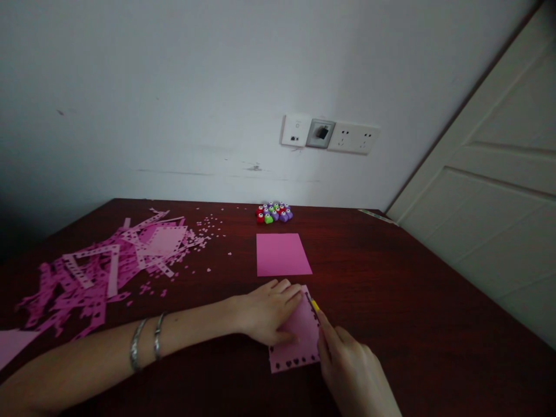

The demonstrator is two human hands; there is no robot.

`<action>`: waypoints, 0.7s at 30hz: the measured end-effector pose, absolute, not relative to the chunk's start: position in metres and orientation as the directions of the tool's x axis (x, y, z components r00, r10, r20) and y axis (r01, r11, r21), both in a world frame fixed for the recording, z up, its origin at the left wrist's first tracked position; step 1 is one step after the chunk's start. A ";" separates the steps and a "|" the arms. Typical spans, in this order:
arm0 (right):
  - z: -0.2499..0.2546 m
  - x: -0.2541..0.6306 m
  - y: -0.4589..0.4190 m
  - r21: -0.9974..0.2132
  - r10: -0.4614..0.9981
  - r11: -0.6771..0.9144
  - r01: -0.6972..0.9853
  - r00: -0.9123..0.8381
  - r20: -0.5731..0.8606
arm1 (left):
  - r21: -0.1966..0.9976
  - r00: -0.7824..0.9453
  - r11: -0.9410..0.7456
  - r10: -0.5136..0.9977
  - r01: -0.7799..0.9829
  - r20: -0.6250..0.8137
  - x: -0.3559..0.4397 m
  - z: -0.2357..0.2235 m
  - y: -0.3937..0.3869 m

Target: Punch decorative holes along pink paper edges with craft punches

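My left hand (271,313) lies flat on a pink sheet of paper (302,330), fingers stretched out and pressing it to the table. Dark punched shapes, some heart-like, line the sheet's lower and right edges. At the sheet's right edge, my right hand (347,359) is closed around a yellow craft knife (315,305). The knife's thin tip points up and left along the row of holes near the upper right corner. Most of its handle is hidden in my fingers. Just beyond the hands is a plain pink square of paper (282,255).
A heap of pink paper strips (130,249) and tiny cutouts spreads over the table's left side. Several small colourful craft punches (274,212) stand at the back edge. Behind the dark red table (412,301) is a wall with sockets (354,138); a white panelled door (499,156) borders the right.
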State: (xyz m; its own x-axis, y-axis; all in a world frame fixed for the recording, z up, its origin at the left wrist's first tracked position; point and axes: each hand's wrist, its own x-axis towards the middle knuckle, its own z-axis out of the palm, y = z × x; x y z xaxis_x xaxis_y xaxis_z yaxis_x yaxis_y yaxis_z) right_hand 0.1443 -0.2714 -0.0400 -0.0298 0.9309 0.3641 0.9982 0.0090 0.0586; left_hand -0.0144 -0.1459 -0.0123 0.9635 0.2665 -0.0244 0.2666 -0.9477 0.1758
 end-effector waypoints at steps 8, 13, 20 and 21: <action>-0.042 0.142 -0.280 0.099 0.921 0.008 0.995 -0.046 0.386 | 0.154 0.962 -0.950 0.270 0.272 -0.033 -0.013 -0.008 -0.148; -0.040 0.147 -0.287 0.117 0.937 0.072 0.991 -0.107 0.333 | 0.145 0.962 -0.952 0.271 0.271 -0.021 -0.013 -0.008 -0.148; -0.054 0.146 -0.298 0.166 0.914 0.035 0.985 -0.099 0.394 | 0.123 0.963 -0.955 0.266 0.269 -0.040 -0.014 -0.008 -0.148; -0.055 0.147 -0.300 0.176 0.911 0.033 0.984 -0.102 0.400 | 0.125 0.963 -0.955 0.266 0.269 -0.042 -0.014 -0.008 -0.148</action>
State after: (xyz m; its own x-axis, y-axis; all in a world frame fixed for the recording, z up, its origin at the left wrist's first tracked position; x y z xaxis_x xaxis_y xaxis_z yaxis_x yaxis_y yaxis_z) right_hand 0.1469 -0.2998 -0.0554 -0.1017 0.9110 0.3997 0.9839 0.0327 0.1757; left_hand -0.0138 -0.1478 -0.0077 0.9632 0.2655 -0.0421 0.2687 -0.9551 0.1246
